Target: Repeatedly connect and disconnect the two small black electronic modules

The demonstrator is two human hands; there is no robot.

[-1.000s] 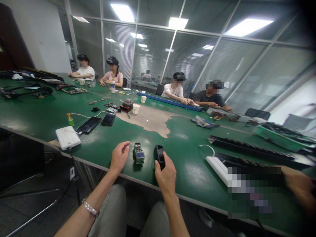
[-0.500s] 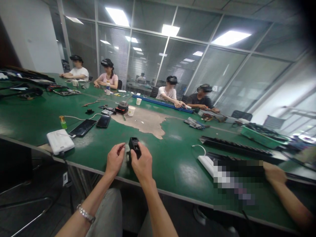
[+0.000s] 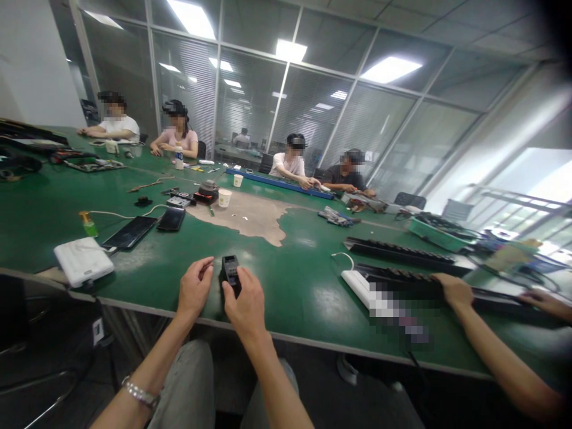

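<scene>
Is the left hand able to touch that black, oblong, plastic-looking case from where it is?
Probably yes. The left hand is just beside the black case, with nothing seen between them. The right hand covers its near end, but its far end looks free.

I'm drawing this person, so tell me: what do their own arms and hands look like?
The left hand and right hand wear no gloves, and no sleeves show on the forearms. A shiny, silvery band circles the left wrist; nothing shows on the right one.
</scene>
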